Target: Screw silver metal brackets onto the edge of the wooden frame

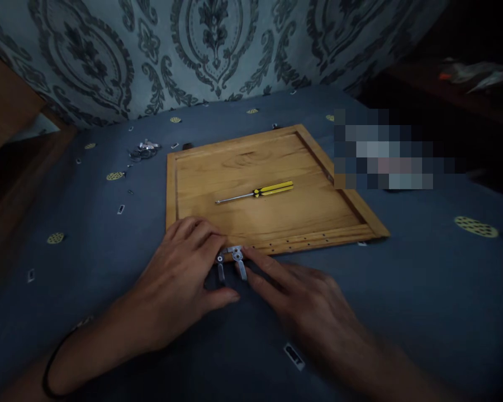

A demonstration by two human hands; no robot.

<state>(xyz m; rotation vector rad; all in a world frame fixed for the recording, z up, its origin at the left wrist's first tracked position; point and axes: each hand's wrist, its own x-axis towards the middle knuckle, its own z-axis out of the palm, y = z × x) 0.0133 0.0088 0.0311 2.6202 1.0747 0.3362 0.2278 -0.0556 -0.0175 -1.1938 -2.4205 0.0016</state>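
Note:
A wooden panel (276, 167) with a raised frame lies flat on a blue patterned cloth. On its middle rests a screwdriver (257, 192) with a yellow and black handle. A small metal hinge (231, 260) sits at the panel's near edge. My left hand (180, 279) lies over the panel's near left corner, fingers curled beside the hinge and touching it. My right hand (305, 301) reaches from the right, its fingertips pressing the hinge's right side.
A pile of metal hardware (145, 149) lies on the cloth at the back left. Small screws and bits are scattered over the blue cloth (423, 268). A patterned wall rises behind. A blurred patch sits at the right of the panel.

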